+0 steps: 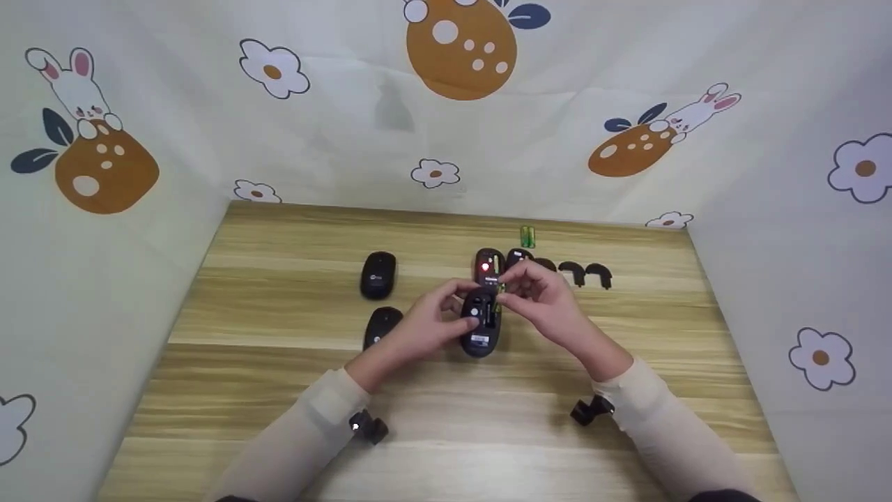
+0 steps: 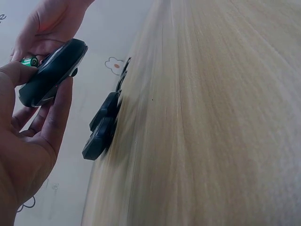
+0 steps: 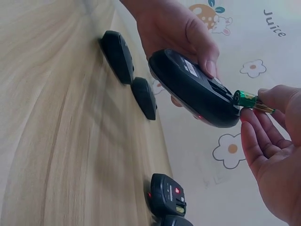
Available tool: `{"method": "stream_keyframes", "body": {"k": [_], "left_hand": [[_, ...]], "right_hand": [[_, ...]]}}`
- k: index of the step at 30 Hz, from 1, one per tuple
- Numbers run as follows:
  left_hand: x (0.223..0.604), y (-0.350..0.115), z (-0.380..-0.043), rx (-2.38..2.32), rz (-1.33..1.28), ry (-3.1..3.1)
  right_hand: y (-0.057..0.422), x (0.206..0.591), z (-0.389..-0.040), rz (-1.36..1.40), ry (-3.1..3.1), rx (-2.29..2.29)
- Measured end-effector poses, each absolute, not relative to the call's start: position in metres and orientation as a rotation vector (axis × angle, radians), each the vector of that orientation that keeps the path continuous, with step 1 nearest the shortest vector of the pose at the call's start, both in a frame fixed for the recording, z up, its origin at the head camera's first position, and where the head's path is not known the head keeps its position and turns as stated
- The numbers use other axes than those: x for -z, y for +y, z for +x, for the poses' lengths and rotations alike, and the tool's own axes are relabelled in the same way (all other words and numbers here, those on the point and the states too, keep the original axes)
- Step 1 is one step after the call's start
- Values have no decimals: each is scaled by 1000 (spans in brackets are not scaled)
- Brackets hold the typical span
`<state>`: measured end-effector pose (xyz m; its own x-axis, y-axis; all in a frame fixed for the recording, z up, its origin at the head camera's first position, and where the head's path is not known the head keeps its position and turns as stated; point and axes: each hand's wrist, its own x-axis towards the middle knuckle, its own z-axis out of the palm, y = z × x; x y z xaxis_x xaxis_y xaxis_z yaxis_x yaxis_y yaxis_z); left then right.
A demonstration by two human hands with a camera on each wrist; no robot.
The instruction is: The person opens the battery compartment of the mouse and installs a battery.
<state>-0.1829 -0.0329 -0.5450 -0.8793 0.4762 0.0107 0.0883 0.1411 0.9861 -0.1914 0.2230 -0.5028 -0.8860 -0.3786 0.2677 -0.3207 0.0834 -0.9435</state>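
Observation:
In the head view my left hand holds a black computer mouse underside up above the table, thumb on its base. Its battery compartment is uncovered. Between thumb and fingertips, my right hand pinches a green and gold battery. One end of that battery is right at the compartment's edge in the right wrist view. The left wrist view shows the mouse from the side, with fingers beneath it.
Behind the held mouse lies an upturned mouse with a red light and a battery inside; another mouse sits beside it. Two mice lie at left. Green batteries and black covers lie toward the back right.

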Motion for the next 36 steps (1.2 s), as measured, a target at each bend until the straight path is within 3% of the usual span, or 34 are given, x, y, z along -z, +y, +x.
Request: {"method": "stream_keyframes", "body": {"k": [36], "left_hand": [[542, -30, -183, -1808, 557, 2146]], "right_hand": [[221, 514, -188, -923, 2518, 1685]]}}
